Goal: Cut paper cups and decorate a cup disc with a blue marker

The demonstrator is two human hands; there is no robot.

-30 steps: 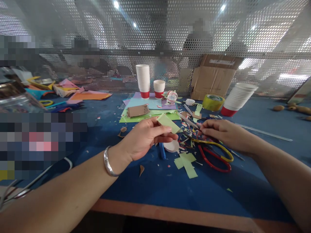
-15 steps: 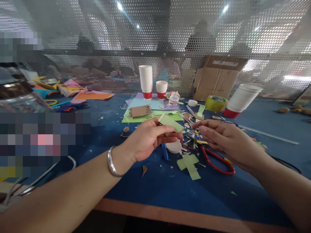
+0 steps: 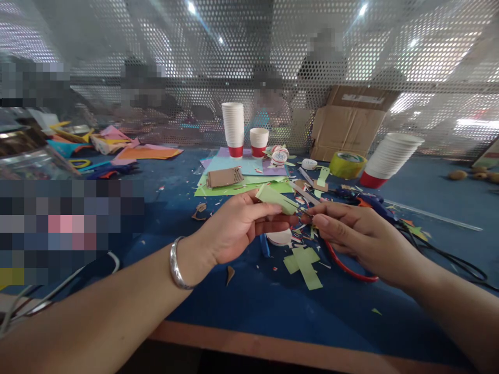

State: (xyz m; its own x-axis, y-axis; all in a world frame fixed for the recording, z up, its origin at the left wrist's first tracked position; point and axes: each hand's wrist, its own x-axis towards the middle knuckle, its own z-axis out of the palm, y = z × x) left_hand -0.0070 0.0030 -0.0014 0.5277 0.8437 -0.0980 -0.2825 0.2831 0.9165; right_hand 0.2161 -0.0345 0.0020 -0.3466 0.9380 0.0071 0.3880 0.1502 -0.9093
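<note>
My left hand (image 3: 244,221) is closed on a pale green paper piece (image 3: 273,196), pinched under the thumb with the fingers behind it. Between the fingertips of my right hand (image 3: 351,228) is a thin dark pointed tool (image 3: 302,210); its exact kind is unclear. The tip lies against the right part of the paper. Below my hands, crossed pale green paper strips (image 3: 306,265) lie on the blue table, near a white paper disc (image 3: 279,237). Under my right hand show the red handles (image 3: 346,270) of a pair of scissors, partly covered.
Stacked paper cups (image 3: 233,127) and a second tilted stack (image 3: 392,156) stand at the back. Yellow tape (image 3: 348,164), a cardboard box (image 3: 351,124), a blue glue gun (image 3: 376,202) and cardboard pieces (image 3: 225,177) lie around. Paper scraps litter the middle. A black cable (image 3: 448,254) runs right.
My right hand has moved slightly down, bringing the thin tool's tip onto the green paper. It now covers more of the scissors and uncovers the glue gun. My left hand has hardly moved.
</note>
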